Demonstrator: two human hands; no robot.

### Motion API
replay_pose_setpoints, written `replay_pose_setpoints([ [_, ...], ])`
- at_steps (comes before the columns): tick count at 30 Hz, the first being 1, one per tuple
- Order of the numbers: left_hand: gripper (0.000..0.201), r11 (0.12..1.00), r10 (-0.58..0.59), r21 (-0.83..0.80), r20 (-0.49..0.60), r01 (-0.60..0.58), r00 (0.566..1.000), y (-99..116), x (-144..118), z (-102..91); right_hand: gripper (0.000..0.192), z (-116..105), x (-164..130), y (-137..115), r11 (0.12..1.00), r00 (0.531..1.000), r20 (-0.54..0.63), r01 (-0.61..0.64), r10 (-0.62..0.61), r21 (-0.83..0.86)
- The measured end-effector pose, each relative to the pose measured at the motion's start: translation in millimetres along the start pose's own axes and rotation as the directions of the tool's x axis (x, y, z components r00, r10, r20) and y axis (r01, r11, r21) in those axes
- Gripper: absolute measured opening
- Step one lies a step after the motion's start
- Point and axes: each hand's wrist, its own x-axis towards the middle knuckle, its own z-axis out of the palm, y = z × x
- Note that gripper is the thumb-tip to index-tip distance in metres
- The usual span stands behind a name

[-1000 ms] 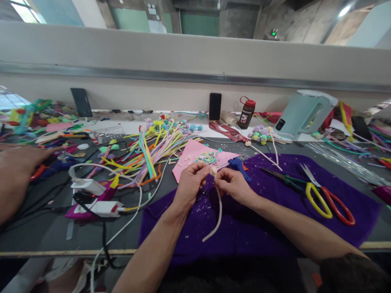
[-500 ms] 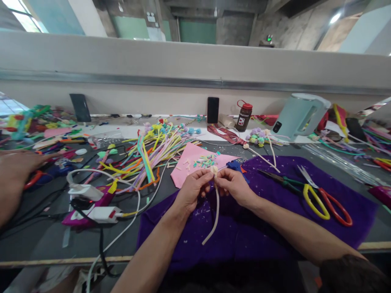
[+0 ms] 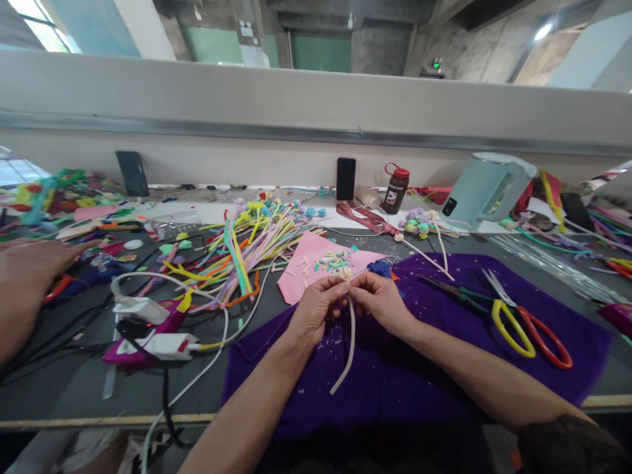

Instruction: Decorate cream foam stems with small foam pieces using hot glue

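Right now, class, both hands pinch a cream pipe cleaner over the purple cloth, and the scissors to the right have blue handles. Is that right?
Not quite. The head view shows the scissors have yellow and red handles, not blue. The rest holds: the left hand and right hand pinch the cream pipe cleaner over the purple cloth.

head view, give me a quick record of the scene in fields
left hand: left hand pinches the rolled top of the cream pipe cleaner
right hand: right hand pinches the same top from the other side
under the hands: purple cloth
on the cloth: scissors with yellow and red handles
behind the hands: pink sheet, pile of coloured pipe cleaners
far left: another person's hand
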Motion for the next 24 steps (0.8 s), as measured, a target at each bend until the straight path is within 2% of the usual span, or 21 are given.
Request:
replay_pose_setpoints([
  [14,0.021,0.995,0.093,0.035,-0.069,-0.091,0.993,-3.9,0.1,3.6,0.012,2.5,-0.6,-3.8,1.000,0.999,-0.017,0.027,-0.027,0.002],
  [24,0.022,0.991,0.132,-0.004,-0.124,-0.134,0.983,-4.3,-0.7,5.4,0.019,-0.6,0.7,-1.5,0.973,0.993,0.058,-0.114,0.105,0.199],
])
